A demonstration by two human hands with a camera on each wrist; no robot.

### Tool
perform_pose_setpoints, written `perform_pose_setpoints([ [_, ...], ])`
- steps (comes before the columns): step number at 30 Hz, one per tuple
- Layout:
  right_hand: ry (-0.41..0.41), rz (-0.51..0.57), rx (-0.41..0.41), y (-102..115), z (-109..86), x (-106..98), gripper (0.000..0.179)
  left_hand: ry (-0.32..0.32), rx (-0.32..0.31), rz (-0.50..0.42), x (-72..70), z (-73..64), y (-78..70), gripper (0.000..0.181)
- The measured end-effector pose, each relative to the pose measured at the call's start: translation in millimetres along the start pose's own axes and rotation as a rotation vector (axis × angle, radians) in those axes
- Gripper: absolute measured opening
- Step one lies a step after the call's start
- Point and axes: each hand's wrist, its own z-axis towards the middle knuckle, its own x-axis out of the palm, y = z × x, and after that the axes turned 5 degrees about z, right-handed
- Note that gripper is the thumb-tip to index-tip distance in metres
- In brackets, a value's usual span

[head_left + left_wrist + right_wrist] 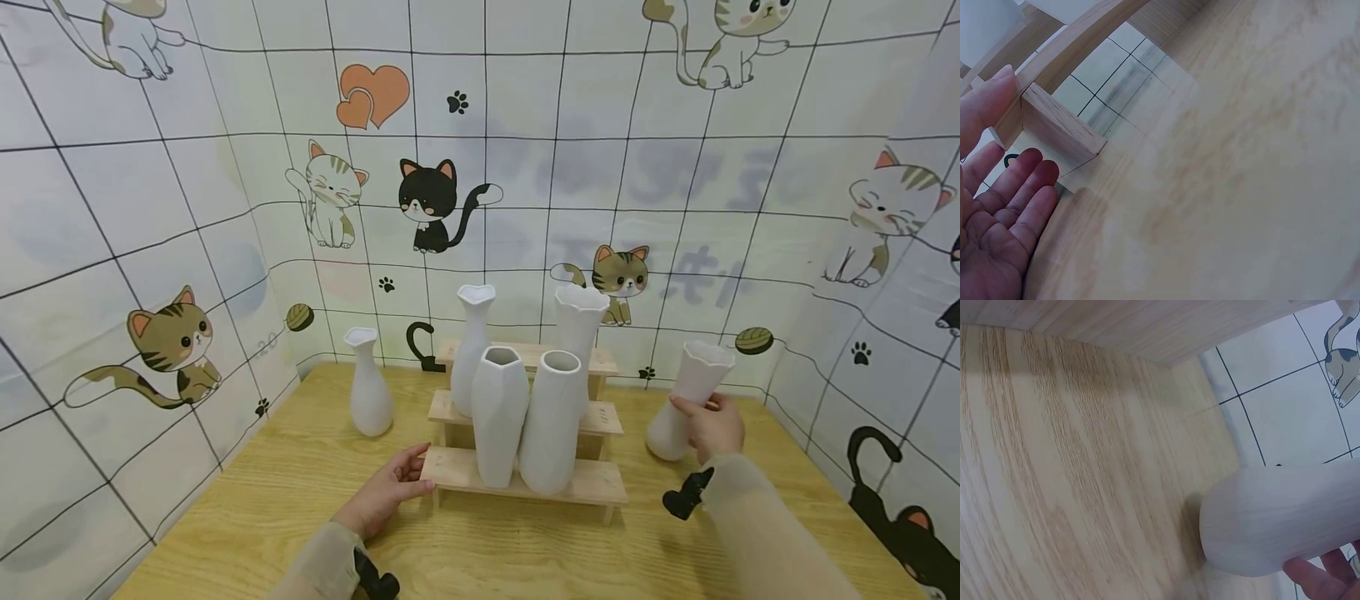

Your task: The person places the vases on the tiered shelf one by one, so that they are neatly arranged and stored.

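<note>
In right hand (717, 428), white vase (695, 377), left hand (386, 496) holding stand (600, 485)

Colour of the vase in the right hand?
White; the vase shows best in the head view.

My feed shows a wood-grain surface (480, 558): tiered stand (609, 487) approx. ctr w/ 4 white vases (501, 421); slim vase (371, 398) L, flared vase (701, 368) R, on or just above it.

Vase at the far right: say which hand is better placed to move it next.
Right, most likely: the right hand grips that vase, while the left hand holds the wooden stand.
</note>
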Motion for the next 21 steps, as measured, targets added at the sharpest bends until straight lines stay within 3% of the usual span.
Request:
perform_pose_setpoints([
  [12, 0.082, -0.034, -0.04, 25.8, -9.0, -2.6, 0.096, -0.001, 0.0, -0.004, 0.5, -0.6, -1.3, 0.076],
  [21, 0.116, -0.081, -0.125, 50.0, -14.7, -3.7, 0.092, -0.001, -0.003, -0.007, 0.7, -1.0, -1.9, 0.076],
])
